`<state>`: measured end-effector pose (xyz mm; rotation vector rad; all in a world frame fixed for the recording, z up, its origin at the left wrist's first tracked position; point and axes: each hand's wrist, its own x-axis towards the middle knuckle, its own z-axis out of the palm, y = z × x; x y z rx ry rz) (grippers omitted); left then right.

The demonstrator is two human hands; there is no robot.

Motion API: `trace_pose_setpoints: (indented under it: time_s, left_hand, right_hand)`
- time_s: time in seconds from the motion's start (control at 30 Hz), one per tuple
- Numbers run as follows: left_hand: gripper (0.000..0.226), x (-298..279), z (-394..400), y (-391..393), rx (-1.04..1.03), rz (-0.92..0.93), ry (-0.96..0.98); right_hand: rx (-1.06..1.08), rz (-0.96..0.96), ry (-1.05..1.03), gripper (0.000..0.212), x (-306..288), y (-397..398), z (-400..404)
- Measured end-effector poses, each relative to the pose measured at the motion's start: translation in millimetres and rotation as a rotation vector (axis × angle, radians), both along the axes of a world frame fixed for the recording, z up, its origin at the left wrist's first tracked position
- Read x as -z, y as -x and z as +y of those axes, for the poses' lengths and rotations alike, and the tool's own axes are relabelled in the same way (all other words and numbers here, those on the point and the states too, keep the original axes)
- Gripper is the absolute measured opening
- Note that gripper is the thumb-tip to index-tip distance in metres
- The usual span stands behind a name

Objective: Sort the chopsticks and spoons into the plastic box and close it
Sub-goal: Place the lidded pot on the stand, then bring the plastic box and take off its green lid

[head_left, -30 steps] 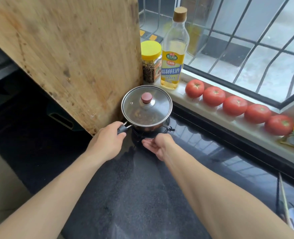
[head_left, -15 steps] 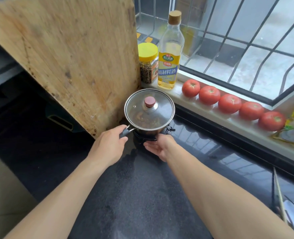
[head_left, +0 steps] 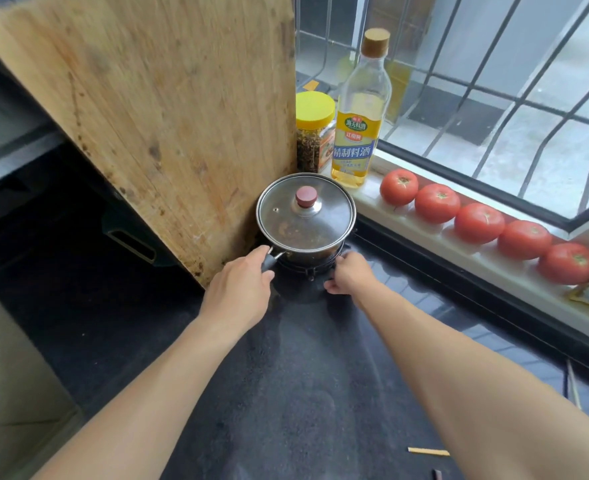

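A dark, speckled kitchen counter (head_left: 286, 393) runs along a barred window (head_left: 494, 81), and a big worn wooden cutting board (head_left: 154, 116) leans upright in the corner. At the foot of the board stands a small steel pot (head_left: 305, 237) with a glass lid (head_left: 305, 211) and a reddish knob (head_left: 306, 196), sitting on a dark wire stand (head_left: 312, 268). The left hand (head_left: 239, 294) has its fingers curled round the pot's dark handle (head_left: 269, 261). The right hand (head_left: 350, 273) is at the front right of the pot, fingers bent against the wire stand; whether they truly clasp it cannot be told.

On the pale window ledge (head_left: 459, 244) stand a jar with a yellow lid (head_left: 314, 133) and a bottle of cooking wine (head_left: 359, 116), then a row of five tomatoes (head_left: 478, 223).

Of the task's things, only chopsticks show: one thin pale stick (head_left: 573, 386) lies at the right edge of the counter, beyond the right forearm, and a short pale piece (head_left: 428, 452) lies near the bottom edge, both well apart from the hands. The plastic box and spoons are out of view.
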<state>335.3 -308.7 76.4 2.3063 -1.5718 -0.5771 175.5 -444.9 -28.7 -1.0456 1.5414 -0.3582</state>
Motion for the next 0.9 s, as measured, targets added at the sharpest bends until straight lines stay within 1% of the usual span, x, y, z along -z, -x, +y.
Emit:
trace_pose_setpoints:
  time_s: [0.07,0.13,0.23,0.33,0.4,0.47,0.53,0.6,0.63,0.67,0.7,0.77,0.8,0.83,0.9]
  left_hand:
    - [0.033,-0.2,-4.5,-0.5,0.013,-0.016,-0.005]
    - [0.037,-0.4,-7.9,0.8,0.017,-0.016,-0.008]
    - [0.040,0.3,-11.6,2.0,0.004,-0.026,-0.028]
    - [0.031,1.6,-15.6,0.7,0.013,-0.060,-0.046]
    - [0.024,2.2,-19.3,-1.8,0.022,-0.067,-0.055]
    - [0.026,1.7,-21.6,-3.6,0.021,-0.072,-0.069]
    - [0.045,-0.8,-21.0,-2.8,0.008,-0.073,-0.101]
    - [0.063,-5.7,-13.4,2.1,-0.008,-0.159,-0.092]
    - [0.066,-8.4,-7.8,7.3,-0.008,-0.234,-0.031]
    - [0.064,-11.8,-0.5,15.8,-0.003,-0.270,0.065]
    - [0.061,-15.3,8.3,27.8,0.008,-0.261,0.175]
    - [0.051,-16.8,31.7,62.4,0.043,-0.156,0.347]
    - [0.047,-16.3,46.4,86.0,0.070,-0.061,0.347]
    - [0.044,-11.7,62.8,111.8,0.099,0.061,0.274]
    - [0.040,0.1,98.8,164.2,0.143,0.277,0.040]
  right_hand:
    - [0.195,-0.184,-0.076,0.024,1.5,-1.1,0.4]
    - [0.298,-0.331,-0.124,0.017,-1.1,-2.1,5.5]
    - [0.356,-0.464,-0.164,0.040,-3.2,-6.9,13.7]
    - [0.373,-0.576,-0.186,0.057,-4.5,-8.2,22.3]
    - [0.429,-0.703,-0.185,0.063,-5.9,-1.1,24.8]
    - [0.458,-0.776,-0.167,0.063,-10.7,9.2,26.8]
    - [0.435,-0.739,-0.137,0.058,-21.4,21.5,29.2]
    - [0.381,-0.601,-0.094,0.054,-33.6,43.3,44.3]
    - [0.359,-0.535,-0.066,0.052,-37.0,58.9,56.1]
    - [0.366,-0.489,-0.040,0.047,-40.0,77.3,71.1]
    - [0.400,-0.450,-0.023,0.042,-41.2,98.1,87.7]
    - [0.502,-0.402,-0.018,0.030,-45.3,141.6,126.4]
    - [0.566,-0.390,-0.022,0.024,-49.3,164.3,148.2]
    - [0.627,-0.385,-0.025,0.021,-53.8,188.2,171.6]
    - [0.749,-0.379,-0.019,0.018,-62.1,238.1,221.1]
